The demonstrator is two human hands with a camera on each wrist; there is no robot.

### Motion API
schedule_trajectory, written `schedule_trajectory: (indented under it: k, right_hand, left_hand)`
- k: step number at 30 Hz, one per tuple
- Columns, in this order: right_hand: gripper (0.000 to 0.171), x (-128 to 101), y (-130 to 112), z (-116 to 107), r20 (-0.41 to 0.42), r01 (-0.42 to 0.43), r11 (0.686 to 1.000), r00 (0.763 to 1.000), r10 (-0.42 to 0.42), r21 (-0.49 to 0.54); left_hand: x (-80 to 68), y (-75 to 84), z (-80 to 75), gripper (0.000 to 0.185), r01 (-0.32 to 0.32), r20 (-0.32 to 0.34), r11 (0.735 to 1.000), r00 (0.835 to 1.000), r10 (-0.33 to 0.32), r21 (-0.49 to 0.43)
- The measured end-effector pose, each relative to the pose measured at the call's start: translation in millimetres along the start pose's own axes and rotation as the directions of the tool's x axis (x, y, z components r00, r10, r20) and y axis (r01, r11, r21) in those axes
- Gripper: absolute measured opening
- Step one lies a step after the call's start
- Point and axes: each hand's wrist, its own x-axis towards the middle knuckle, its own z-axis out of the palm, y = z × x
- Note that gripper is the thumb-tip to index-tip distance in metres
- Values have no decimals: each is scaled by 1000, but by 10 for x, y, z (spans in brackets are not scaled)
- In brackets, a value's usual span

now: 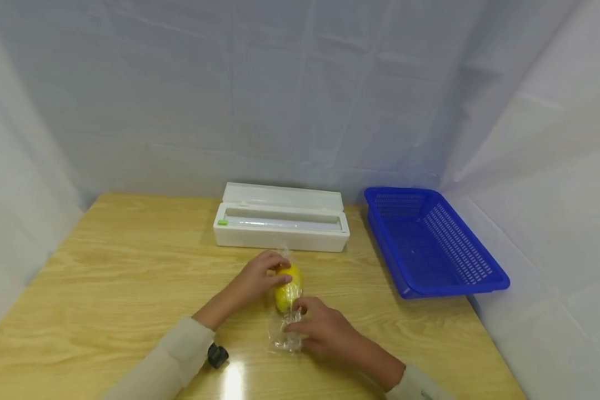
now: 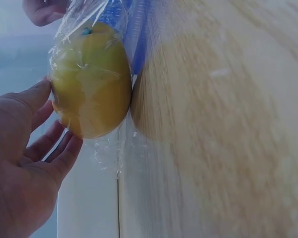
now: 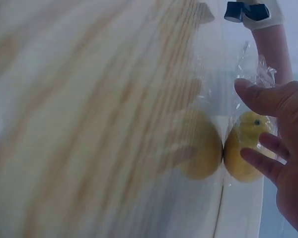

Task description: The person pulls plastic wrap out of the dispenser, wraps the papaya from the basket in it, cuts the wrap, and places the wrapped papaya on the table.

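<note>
A yellow fruit (image 1: 289, 289) with a small green stem end lies on the table, loosely wrapped in clear plastic film (image 1: 282, 336). My left hand (image 1: 262, 275) holds the fruit from its left and far side, with thumb and fingertips against the wrapped skin, as the left wrist view shows. Near the loose film at the close end is my right hand (image 1: 330, 330). In the right wrist view its thumb and fingers (image 3: 260, 163) are spread beside the fruit (image 3: 243, 158) and film; whether they touch the film is hard to tell.
A white film dispenser box (image 1: 280, 240), its lid raised and a roll inside, stands behind the fruit. To the right is a blue plastic basket (image 1: 405, 278). White sheets hang around the wooden table (image 1: 130, 250). A black device (image 1: 217, 355) sits at the left wrist.
</note>
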Motion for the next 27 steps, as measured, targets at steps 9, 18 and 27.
schedule_trajectory:
  k: [9, 18, 27]
  right_hand:
    - [8, 41, 12, -1, -248, 65, 997, 967, -52, 44]
    - [7, 120, 26, -26, -304, -112, 911, 920, 246, 397]
    - [13, 353, 171, -13, -201, -318, 764, 843, 498, 561]
  left_hand:
    - [-7, -1, 22, 27, 4, -8, 1000, 1000, -4, 5]
    - [-45, 3, 43, 27, -10, -11, 1000, 1000, 10, 4]
    - [-56, 15, 54, 29, -37, -14, 999, 999, 37, 36]
